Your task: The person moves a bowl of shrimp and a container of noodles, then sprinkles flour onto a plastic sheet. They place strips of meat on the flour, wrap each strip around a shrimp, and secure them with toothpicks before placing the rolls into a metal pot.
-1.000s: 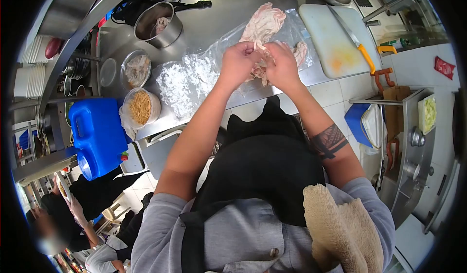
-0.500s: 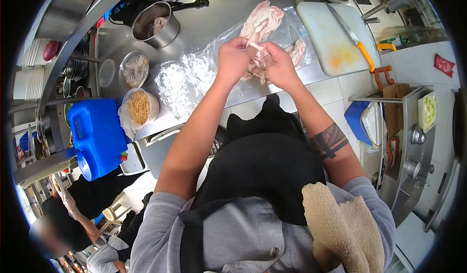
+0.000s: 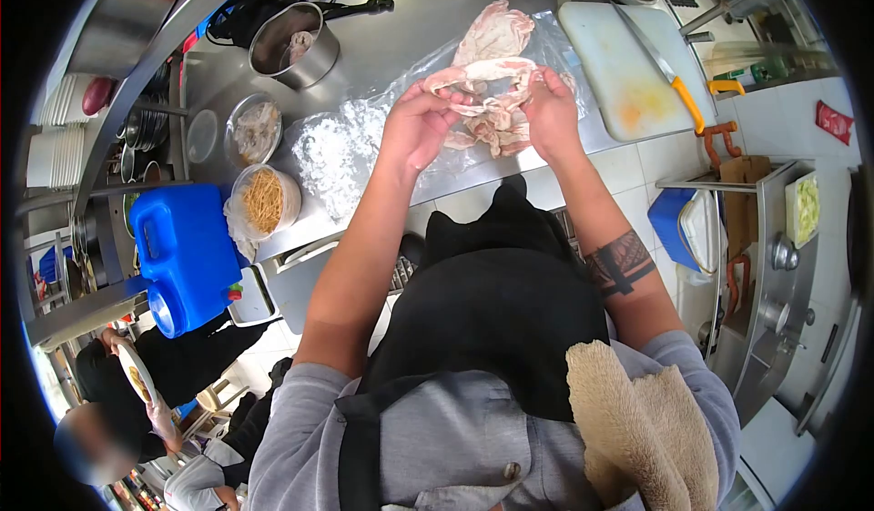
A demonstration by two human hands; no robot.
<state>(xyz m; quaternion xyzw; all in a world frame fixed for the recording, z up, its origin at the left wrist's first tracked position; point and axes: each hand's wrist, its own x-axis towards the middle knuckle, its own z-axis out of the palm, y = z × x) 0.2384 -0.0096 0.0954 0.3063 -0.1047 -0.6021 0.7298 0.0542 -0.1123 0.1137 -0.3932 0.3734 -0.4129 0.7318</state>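
Between my two hands a thin, pale pink piece of raw meat (image 3: pixel 501 66), perhaps skin, is stretched out in a loose loop. My left hand (image 3: pixel 419 121) pinches its left end, fingers curled and partly hidden. The other end is gripped by my right hand (image 3: pixel 553 115). Just beyond lies a larger pale piece of the same raw meat (image 3: pixel 494 32), and below the loop sits a crumpled pile of raw meat (image 3: pixel 496 132). Both rest on a clear plastic sheet (image 3: pixel 414 79) over the steel table. White powder (image 3: pixel 339 161) covers the sheet's left part.
A white cutting board (image 3: pixel 610 74) with an orange-handled knife (image 3: pixel 678 92) lies to the right. Leftward stand a steel pot (image 3: pixel 314 60), a bowl of pale food (image 3: pixel 255 133), a tub of thin sticks (image 3: pixel 264 202) and a blue jug (image 3: pixel 187 256). A co-worker holds a plate (image 3: pixel 135 370) lower left.
My hands have moved apart from close together, spreading the piece of raw meat into an open loop. At the lower left, the co-worker's plate has come into clearer view.
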